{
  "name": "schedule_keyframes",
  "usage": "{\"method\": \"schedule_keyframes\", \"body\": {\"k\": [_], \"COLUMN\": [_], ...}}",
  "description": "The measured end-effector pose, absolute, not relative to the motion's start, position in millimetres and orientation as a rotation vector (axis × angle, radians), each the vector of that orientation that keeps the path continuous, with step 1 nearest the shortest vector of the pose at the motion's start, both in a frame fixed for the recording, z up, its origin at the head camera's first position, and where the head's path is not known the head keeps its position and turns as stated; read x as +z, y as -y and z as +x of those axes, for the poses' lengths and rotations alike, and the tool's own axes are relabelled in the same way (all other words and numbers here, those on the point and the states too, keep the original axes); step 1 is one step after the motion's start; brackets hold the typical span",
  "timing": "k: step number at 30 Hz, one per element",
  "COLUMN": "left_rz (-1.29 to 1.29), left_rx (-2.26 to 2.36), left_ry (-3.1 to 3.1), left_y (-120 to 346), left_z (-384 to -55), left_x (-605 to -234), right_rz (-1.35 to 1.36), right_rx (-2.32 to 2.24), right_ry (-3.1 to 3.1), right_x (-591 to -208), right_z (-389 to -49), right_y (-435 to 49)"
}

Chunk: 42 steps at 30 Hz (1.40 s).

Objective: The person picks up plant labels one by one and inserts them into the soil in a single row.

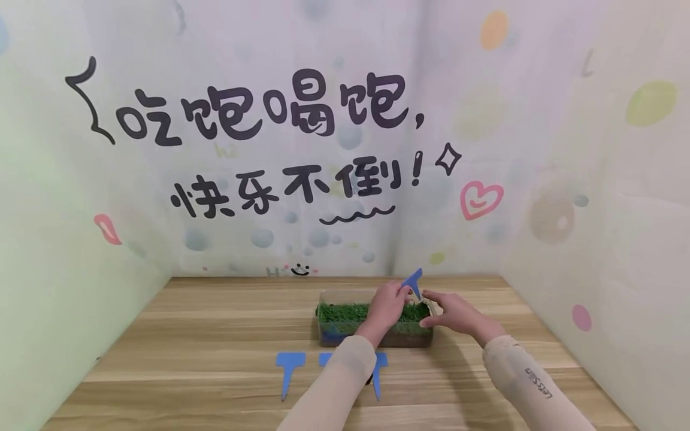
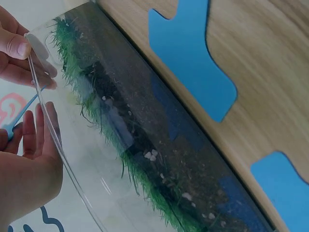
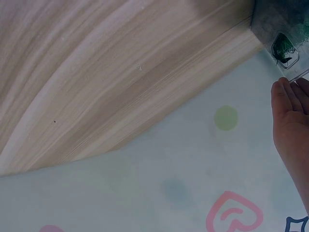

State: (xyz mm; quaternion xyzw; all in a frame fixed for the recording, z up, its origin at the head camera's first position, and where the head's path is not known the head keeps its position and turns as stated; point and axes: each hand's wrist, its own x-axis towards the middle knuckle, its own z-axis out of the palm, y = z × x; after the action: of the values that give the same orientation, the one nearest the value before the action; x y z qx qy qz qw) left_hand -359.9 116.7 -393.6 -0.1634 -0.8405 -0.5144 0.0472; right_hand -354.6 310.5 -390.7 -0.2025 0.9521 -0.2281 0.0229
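A clear plastic box (image 1: 375,338) holds green grass (image 1: 345,312) over dark soil with small white stones. My left hand (image 1: 385,308) reaches across the box and pinches a blue T-shaped plant label (image 1: 414,279), its pointed stem angled down above the grass. In the left wrist view the same label (image 2: 18,118) shows beyond the clear wall, by the left hand (image 2: 29,164). At the box's right end, my right hand (image 1: 458,312) holds the box, thumb on the near side and fingers toward the far side. Its fingers (image 3: 285,99) touch the rim in the right wrist view.
More blue plant labels lie on the wooden table (image 1: 215,335) in front of the box: one at left (image 1: 290,360), one partly under the left sleeve (image 1: 326,358), another label (image 1: 380,360) right of it. Printed cloth walls (image 1: 539,149) enclose the table's back and sides.
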Motion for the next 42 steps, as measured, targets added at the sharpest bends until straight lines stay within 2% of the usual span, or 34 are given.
{"method": "schedule_keyframes", "body": {"k": [16,42], "left_rz": [-0.403,-0.347], "left_rx": [-1.460,-1.142], "left_ry": [2.566,2.761], "left_y": [-119.7,-127.6], "left_z": [-365.0,-370.3], "left_x": [-403.5,-406.7], "right_rz": [-0.541,-0.594], "right_rx": [-0.706,-0.906], "right_ry": [-2.947,-2.900], "right_x": [-391.8,-392.6], "right_z": [-355.9,-357.3], "right_y": [-308.4,-312.6]}}
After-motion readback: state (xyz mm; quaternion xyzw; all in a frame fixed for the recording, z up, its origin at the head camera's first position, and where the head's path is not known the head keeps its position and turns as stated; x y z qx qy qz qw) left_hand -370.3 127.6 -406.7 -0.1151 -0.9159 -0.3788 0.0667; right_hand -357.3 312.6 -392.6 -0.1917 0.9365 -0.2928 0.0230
